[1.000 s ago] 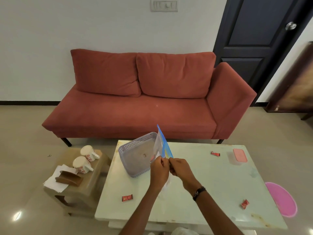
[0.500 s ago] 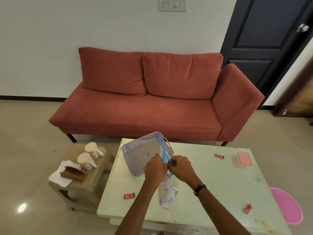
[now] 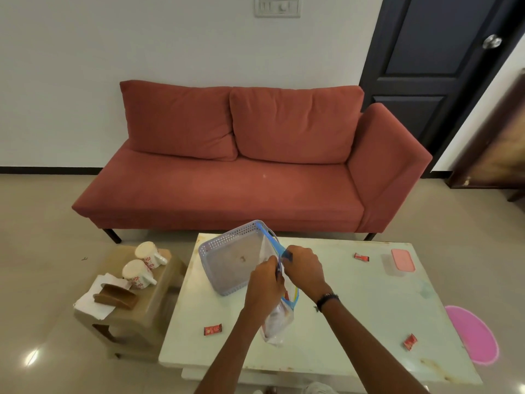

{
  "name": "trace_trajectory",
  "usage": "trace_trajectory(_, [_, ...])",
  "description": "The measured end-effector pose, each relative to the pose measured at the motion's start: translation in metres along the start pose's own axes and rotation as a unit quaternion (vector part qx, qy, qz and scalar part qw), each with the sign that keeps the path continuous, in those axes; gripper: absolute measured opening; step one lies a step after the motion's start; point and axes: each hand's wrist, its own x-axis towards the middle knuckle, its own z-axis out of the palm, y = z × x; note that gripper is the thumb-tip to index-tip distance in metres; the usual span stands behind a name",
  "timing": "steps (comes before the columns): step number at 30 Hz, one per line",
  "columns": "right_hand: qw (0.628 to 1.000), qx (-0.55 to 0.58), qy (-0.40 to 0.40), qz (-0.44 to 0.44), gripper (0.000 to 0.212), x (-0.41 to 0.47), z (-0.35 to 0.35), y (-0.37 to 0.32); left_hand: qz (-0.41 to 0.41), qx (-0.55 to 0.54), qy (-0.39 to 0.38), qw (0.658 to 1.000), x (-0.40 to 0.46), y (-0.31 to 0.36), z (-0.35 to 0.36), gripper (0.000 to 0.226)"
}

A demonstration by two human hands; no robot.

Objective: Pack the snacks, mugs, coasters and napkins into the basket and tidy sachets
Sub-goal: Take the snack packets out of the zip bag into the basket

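Between the two hands, a clear zip bag (image 3: 279,314) with a blue seal is held up by its top edge; a second ago it stood higher against the basket (image 3: 224,251), and it now hangs lower over the table (image 3: 355,308). The left hand (image 3: 262,282) and right hand (image 3: 302,265) are both pinched on the seal, probably being closed. Sachets (image 3: 212,330) lie loose to either side, unpacked. Beyond the left hand, mugs (image 3: 139,273) wait on a stool (image 3: 159,297).
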Motion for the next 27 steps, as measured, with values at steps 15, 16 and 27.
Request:
trace_trajectory(15, [0.998,0.044,-0.003,-0.043,0.015,-0.021,0.008,0.023,0.009,0.131,0.005,0.991,0.018,-0.001,-0.007,0.029])
trace_trajectory(16, [0.998,0.041,-0.004,-0.043,0.015,-0.022,0.008,0.026,0.019,0.136,0.001,0.99,0.021,-0.001,-0.007,0.029])
trace_trajectory(27, [0.999,-0.001,0.034,0.017,0.015,-0.006,-0.003,0.032,0.032,0.023,0.021,0.999,0.011,-0.005,0.003,0.022])
